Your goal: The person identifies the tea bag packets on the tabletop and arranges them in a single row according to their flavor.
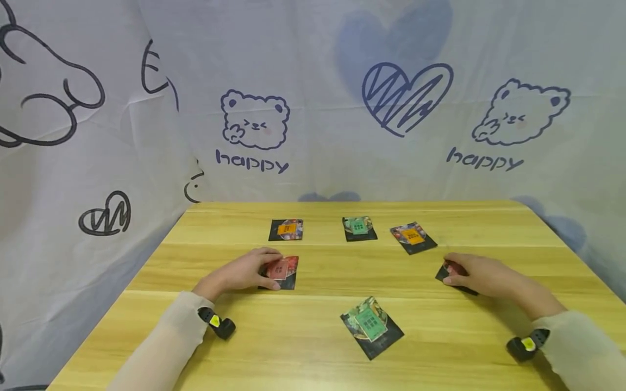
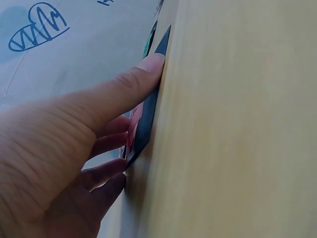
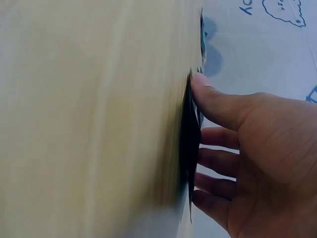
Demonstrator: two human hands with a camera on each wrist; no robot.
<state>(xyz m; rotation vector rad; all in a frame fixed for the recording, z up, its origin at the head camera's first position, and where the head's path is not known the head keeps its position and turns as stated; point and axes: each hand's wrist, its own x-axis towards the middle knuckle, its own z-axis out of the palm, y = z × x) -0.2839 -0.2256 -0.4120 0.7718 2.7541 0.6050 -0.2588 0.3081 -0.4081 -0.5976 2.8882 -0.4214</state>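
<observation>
Several dark picture cards lie on a wooden table (image 1: 313,358). My left hand (image 1: 268,269) grips a red-faced card (image 1: 285,270) at the table's left middle, thumb on its near edge and fingers over its far edge. The left wrist view shows the thumb (image 2: 141,74) pressed at the edge of that card (image 2: 146,119), with the fingers behind it. My right hand (image 1: 454,270) covers and grips another red card (image 1: 444,271) at the right. In the right wrist view the thumb (image 3: 208,96) sits at the edge of this dark card (image 3: 190,129) while the fingers curl over it.
Further cards lie flat: an orange one (image 1: 286,229) at the back left, a green one (image 1: 359,227) at the back middle, an orange one (image 1: 413,237) at the back right, a green one (image 1: 371,327) near the front. A printed cloth (image 1: 313,108) hangs behind and to the left.
</observation>
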